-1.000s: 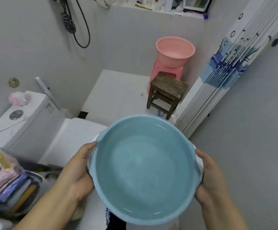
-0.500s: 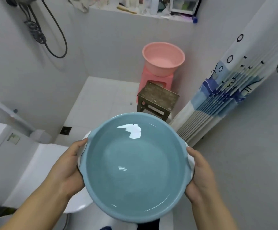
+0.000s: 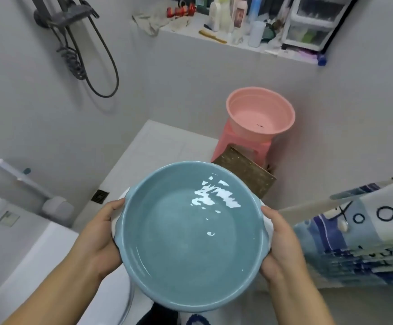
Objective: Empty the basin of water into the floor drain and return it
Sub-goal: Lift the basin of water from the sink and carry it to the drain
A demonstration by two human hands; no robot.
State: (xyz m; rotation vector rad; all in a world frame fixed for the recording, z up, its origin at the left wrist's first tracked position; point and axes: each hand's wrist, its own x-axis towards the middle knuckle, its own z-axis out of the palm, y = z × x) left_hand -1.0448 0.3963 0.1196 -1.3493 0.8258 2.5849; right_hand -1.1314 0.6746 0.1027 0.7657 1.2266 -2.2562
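Looking down into a small tiled bathroom, and at nine o'clock there's the white toilet tank [image 3: 5, 221], a grey holder [image 3: 58, 207] on the wall just above it. Up at eleven o'clock the dark shower hose [image 3: 101, 57] loops against the grey wall. Below that, the floor drain [image 3: 100, 196], a small dark square in the pale tiles [image 3: 162, 146], sits just beyond the left hand [image 3: 99, 240]. That hand grips the left rim of the blue basin [image 3: 190, 238], fingers curled underneath, thumb on the edge. The basin is held level at dead centre, water inside it rippling with white glints toward one o'clock. The right hand [image 3: 282, 249] grips the opposite rim the same way. Behind the basin at one o'clock stands a worn wooden stool [image 3: 249, 172], touching a pink stool [image 3: 240, 144] that carries a pink tub [image 3: 261, 113]. At twelve o'clock a ledge [image 3: 190, 34] is crowded with bottles and a drawer unit [image 3: 312, 22]. At three o'clock the blue-patterned shower curtain [image 3: 359, 233] hangs bunched.
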